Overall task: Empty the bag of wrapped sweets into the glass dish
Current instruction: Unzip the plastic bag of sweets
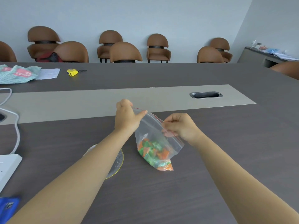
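A clear zip bag (152, 131) with a red seal strip hangs over the dark table, its bottom resting on the wood. Green and orange wrapped sweets (154, 155) fill its lower part. My left hand (127, 118) pinches the bag's top left corner. My right hand (181, 126) pinches the seal strip further right. The glass dish (119, 162), clear with a yellow-tinted rim, sits on the table left of the bag, mostly hidden under my left forearm. Whether the seal is parted I cannot tell.
A white power strip (8, 165) and its cable (16, 126) lie at the left edge. A yellow tape measure (72, 72), a patterned bag (17, 75) and paper sit at the far left. A cable slot (205, 95) is in the grey centre strip. Brown chairs (125, 53) line the far side.
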Demonstrator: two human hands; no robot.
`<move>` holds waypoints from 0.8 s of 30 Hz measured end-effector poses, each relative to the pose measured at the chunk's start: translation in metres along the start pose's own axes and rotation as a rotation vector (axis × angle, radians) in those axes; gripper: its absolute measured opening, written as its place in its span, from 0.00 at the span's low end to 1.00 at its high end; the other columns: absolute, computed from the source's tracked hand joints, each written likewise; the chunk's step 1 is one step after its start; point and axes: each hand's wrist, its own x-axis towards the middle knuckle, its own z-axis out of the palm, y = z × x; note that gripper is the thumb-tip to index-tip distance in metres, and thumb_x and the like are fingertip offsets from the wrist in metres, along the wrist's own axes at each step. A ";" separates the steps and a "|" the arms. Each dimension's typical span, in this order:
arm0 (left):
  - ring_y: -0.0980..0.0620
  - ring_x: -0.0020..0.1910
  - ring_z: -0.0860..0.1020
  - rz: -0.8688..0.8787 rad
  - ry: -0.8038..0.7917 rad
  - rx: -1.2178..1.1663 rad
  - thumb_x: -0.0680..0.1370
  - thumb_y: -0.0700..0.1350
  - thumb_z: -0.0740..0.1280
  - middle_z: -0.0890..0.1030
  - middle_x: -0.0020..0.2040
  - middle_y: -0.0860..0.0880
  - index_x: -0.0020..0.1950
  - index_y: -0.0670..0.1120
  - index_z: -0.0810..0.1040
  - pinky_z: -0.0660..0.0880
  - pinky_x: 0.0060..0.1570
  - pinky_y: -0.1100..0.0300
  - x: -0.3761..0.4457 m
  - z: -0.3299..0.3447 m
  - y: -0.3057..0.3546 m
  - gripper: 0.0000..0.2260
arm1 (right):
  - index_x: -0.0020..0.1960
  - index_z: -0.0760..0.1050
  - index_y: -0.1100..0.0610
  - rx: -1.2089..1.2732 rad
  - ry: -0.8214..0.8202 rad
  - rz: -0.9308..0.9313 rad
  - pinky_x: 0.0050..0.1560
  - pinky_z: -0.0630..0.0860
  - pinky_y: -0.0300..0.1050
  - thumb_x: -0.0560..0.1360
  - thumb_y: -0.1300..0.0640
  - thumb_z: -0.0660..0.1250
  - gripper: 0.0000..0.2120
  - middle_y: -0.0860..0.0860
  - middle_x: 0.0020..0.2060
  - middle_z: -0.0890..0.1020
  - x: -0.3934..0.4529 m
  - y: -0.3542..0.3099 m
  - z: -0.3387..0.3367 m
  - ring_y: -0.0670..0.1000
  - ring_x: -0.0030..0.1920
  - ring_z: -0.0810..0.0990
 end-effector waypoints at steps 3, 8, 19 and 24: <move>0.44 0.62 0.70 -0.216 -0.008 -0.182 0.71 0.50 0.71 0.62 0.68 0.42 0.66 0.38 0.62 0.65 0.52 0.60 -0.009 -0.002 -0.002 0.31 | 0.33 0.74 0.60 0.073 -0.031 0.019 0.35 0.79 0.40 0.70 0.68 0.66 0.08 0.57 0.30 0.77 0.000 0.001 0.008 0.48 0.27 0.78; 0.49 0.43 0.79 -0.508 -0.525 -0.519 0.73 0.55 0.66 0.78 0.49 0.46 0.49 0.44 0.76 0.76 0.42 0.57 -0.019 -0.010 -0.003 0.15 | 0.35 0.73 0.59 0.170 -0.105 0.061 0.31 0.80 0.37 0.73 0.65 0.64 0.08 0.56 0.31 0.79 -0.001 0.002 0.018 0.44 0.24 0.80; 0.52 0.41 0.80 -0.377 -0.686 -0.476 0.75 0.47 0.67 0.81 0.42 0.50 0.44 0.46 0.77 0.75 0.46 0.57 -0.017 -0.006 -0.008 0.04 | 0.36 0.76 0.60 0.236 -0.168 0.064 0.34 0.82 0.36 0.73 0.66 0.63 0.08 0.54 0.31 0.81 0.000 0.004 0.018 0.45 0.29 0.82; 0.52 0.41 0.79 -0.374 -0.642 -0.501 0.74 0.39 0.66 0.80 0.41 0.49 0.40 0.45 0.77 0.76 0.44 0.58 -0.013 -0.003 -0.009 0.04 | 0.35 0.75 0.60 0.247 -0.125 0.068 0.34 0.81 0.36 0.72 0.68 0.62 0.09 0.54 0.31 0.81 0.002 0.007 0.018 0.45 0.29 0.82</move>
